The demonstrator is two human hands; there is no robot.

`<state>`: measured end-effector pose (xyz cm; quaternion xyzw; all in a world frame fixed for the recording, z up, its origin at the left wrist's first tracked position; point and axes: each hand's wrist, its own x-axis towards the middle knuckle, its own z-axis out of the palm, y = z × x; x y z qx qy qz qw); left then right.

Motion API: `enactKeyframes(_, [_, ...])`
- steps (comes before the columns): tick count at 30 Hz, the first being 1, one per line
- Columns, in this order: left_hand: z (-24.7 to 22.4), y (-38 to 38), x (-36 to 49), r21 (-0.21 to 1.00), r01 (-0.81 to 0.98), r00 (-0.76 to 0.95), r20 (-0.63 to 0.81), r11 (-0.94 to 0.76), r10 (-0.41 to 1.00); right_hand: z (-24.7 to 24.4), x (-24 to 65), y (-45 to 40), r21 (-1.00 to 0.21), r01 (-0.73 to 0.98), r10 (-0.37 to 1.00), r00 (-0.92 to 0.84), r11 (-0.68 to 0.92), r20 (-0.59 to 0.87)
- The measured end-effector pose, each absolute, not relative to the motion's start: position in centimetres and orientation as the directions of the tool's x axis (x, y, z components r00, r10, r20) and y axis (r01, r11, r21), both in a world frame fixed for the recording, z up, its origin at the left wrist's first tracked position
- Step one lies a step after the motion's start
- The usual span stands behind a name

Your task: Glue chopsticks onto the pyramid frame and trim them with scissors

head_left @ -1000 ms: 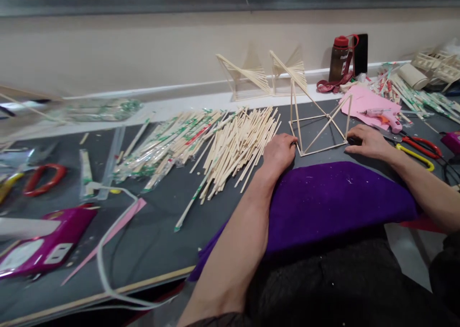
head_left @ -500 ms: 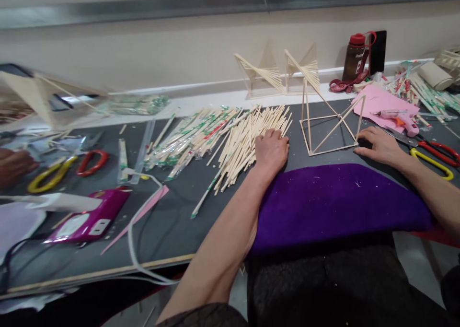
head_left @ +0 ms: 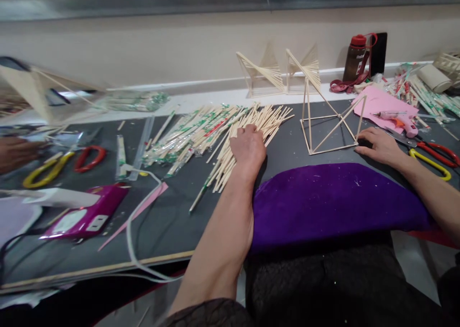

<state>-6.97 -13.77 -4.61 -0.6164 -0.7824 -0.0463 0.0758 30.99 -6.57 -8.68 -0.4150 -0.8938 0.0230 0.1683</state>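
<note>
My left hand (head_left: 248, 147) lies palm down over a loose pile of thin wooden sticks (head_left: 276, 121). Its fingers are slightly bent and apart, and the fingertips are partly hidden. My right hand (head_left: 377, 144) rests on the dark tabletop at the front right corner of a stick frame (head_left: 332, 148). Thumb and forefinger stand apart beside that corner; whether they touch it I cannot tell. The frame has a square base with slanting sticks rising from it. Sticks in clear wrappers with green print (head_left: 187, 130) lie left of the pile.
Two finished-looking stick models (head_left: 260, 73) stand by the wall. A bottle (head_left: 354, 58), pink glue gun (head_left: 408, 121) and scissors (head_left: 431, 157) are at right. A purple cloth (head_left: 334, 202) covers the front edge. At left are a white cable (head_left: 129, 240), scissors (head_left: 50, 171) and another person's hand (head_left: 17, 154).
My left hand has slid left, from the pile's right edge onto its middle, and some sticks have shifted. My right hand and the stick frame have stayed in place.
</note>
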Motion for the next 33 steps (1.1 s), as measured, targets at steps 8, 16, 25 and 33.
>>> enactKeyframes(8, [-4.3, -14.1, -8.6, 0.051, 0.941, -0.338, 0.197, 0.334, 0.92, -8.7, 31.1, -6.5, -0.199, 0.735, 0.757, -0.595, 0.648, 0.269])
enactKeyframes(16, [-3.5, -14.3, -8.8, 0.245, 0.927, -0.339, 0.22, 0.285, 0.915, -8.6, 31.2, -6.4, -0.184, 0.745, 0.764, -0.595, 0.641, 0.249])
enactKeyframes(25, [-0.4, -21.1, -13.0, 0.198, 0.819, -0.574, 0.256, 0.539, 0.778, -8.3, 31.5, -6.2, -0.171, 0.726, 0.74, -0.615, 0.666, 0.272])
enactKeyframes(33, [-1.7, -23.6, -14.1, 0.071, 0.798, -0.602, 0.056, 0.598, 0.797, -8.7, 31.7, -6.1, -0.18, 0.72, 0.735, -0.609, 0.67, 0.299])
